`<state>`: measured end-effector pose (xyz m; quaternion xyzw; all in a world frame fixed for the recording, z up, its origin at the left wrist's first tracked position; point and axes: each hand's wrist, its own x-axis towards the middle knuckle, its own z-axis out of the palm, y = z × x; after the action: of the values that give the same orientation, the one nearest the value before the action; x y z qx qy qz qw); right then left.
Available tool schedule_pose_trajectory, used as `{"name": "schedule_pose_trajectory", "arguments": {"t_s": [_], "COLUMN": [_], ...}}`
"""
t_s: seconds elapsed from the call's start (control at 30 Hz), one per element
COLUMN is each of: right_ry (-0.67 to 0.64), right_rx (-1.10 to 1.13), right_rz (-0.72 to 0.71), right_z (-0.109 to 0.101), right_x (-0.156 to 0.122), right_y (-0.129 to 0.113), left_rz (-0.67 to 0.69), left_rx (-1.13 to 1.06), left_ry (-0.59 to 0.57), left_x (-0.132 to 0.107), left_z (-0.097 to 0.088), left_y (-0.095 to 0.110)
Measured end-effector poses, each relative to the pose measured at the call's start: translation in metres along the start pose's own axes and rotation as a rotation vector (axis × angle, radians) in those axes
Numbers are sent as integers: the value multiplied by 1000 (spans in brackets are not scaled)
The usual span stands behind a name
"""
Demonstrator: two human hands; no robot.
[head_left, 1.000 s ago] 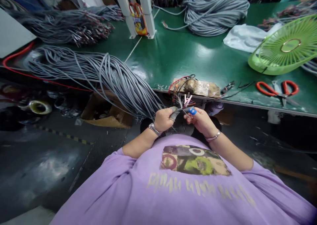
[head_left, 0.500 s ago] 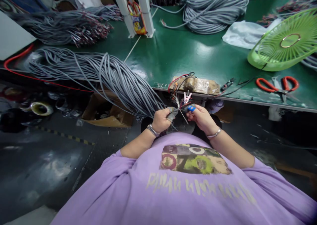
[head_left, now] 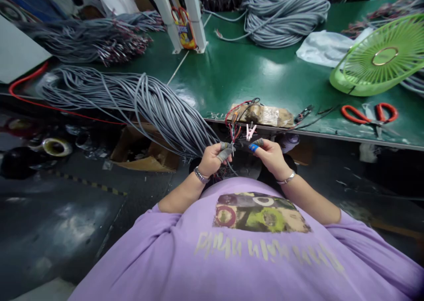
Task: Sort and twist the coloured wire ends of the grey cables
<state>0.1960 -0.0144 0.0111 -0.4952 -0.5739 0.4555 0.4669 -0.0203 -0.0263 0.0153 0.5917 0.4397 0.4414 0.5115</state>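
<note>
My left hand [head_left: 213, 158], with grey finger covers, is closed on the stripped end of a grey cable [head_left: 236, 133], whose thin coloured inner wires stick up between my hands. My right hand [head_left: 270, 156], with a blue cover on one fingertip, is pinched on the same wire end from the right. Both hands hover just below the front edge of the green table [head_left: 251, 75]. A thick bundle of grey cables [head_left: 132, 102] drapes off the table's left part down toward my left hand. A small pink clip [head_left: 250, 131] sits just above my hands.
A taped wooden block [head_left: 265, 114] with wires lies at the table edge. Red-handled scissors [head_left: 369, 115] lie to the right, below a green fan [head_left: 380, 60]. A coil of grey cable [head_left: 285, 13] and a white bag [head_left: 326, 48] are at the back. A cardboard box [head_left: 142, 153] sits below.
The fanned-out wires have been drawn together and now stand upright. My hands have shifted slightly, with the left one a little lower.
</note>
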Motion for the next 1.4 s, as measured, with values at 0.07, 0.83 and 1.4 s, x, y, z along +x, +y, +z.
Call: {"name": "schedule_pose_trajectory", "arguments": {"t_s": [0.07,0.83,1.4], "right_ry": [19,-649,-213], "right_rx": [-67,171,519], "right_rz": [-105,171,480], "right_z": [-1,6,-8], "right_x": [-3,-3,31], "right_y": [-3,-45,9], "left_rz": [-24,224,802], "left_rx": [-47,315,950], "left_ry": [3,-478,181], "left_x": [-1,-1,23], "left_z": [-4,-28,-7], "left_y": [-3,18,5]}}
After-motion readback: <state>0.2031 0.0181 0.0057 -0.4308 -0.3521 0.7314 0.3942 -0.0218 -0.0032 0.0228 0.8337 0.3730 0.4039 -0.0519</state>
